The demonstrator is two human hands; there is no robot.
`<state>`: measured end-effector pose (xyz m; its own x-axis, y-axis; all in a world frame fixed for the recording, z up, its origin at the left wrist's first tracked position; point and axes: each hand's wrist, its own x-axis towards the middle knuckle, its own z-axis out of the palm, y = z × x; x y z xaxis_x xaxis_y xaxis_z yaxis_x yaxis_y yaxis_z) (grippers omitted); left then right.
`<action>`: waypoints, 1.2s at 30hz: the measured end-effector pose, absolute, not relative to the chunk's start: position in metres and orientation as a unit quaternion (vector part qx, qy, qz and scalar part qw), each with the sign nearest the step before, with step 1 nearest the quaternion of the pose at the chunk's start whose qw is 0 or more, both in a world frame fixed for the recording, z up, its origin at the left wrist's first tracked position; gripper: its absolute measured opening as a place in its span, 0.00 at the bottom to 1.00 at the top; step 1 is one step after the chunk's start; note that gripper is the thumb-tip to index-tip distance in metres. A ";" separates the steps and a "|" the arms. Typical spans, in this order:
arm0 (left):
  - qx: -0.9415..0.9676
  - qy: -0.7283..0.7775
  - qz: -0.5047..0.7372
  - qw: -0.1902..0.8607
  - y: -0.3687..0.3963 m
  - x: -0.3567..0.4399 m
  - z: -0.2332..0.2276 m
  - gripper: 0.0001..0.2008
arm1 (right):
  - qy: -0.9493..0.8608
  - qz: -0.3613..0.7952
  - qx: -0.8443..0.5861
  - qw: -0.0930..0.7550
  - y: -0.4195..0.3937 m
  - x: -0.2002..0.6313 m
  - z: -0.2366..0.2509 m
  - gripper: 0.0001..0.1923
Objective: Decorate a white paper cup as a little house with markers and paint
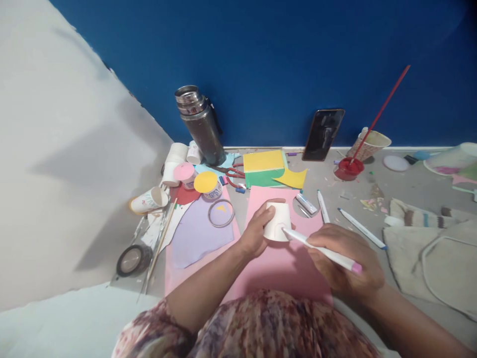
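Note:
My left hand (pixel 257 226) holds a white paper cup (pixel 278 220) upside down on a pink sheet of paper (pixel 286 263). In my right hand (pixel 345 261) is a white marker (pixel 320 250) with a pink end cap. Its tip touches the cup's side near the rim, where a faint curved line shows. Both hands rest low over the pink sheet, close in front of my patterned top.
Around the pink sheet lie a lilac sheet (pixel 196 231), yellow and green paper (pixel 264 168), red scissors (pixel 231 174), paint pots (pixel 206 184), more markers (pixel 360 227), tape rolls (pixel 131 260), spare cups (pixel 151 200), a steel flask (pixel 201 124), a phone (pixel 322 134), a red paint pot (pixel 348 169) and a cloth bag (pixel 432 258).

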<state>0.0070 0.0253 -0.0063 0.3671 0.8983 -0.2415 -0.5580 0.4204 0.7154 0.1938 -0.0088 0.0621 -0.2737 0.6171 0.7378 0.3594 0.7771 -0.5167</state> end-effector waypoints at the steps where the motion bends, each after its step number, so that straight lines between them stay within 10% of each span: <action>1: 0.274 0.318 0.463 0.781 0.025 0.007 -0.005 0.33 | -0.789 0.119 -0.311 0.516 -0.009 0.194 0.062 0.08; 36: 0.331 0.376 0.451 0.739 0.019 0.009 0.000 0.32 | -0.802 0.143 -0.293 0.501 -0.007 0.195 0.062 0.08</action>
<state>0.0091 0.0187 -0.0004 0.3104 0.9151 -0.2575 -0.4175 0.3746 0.8279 0.1952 -0.0071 0.0620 -0.3274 0.6127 0.7193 0.3260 0.7877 -0.5227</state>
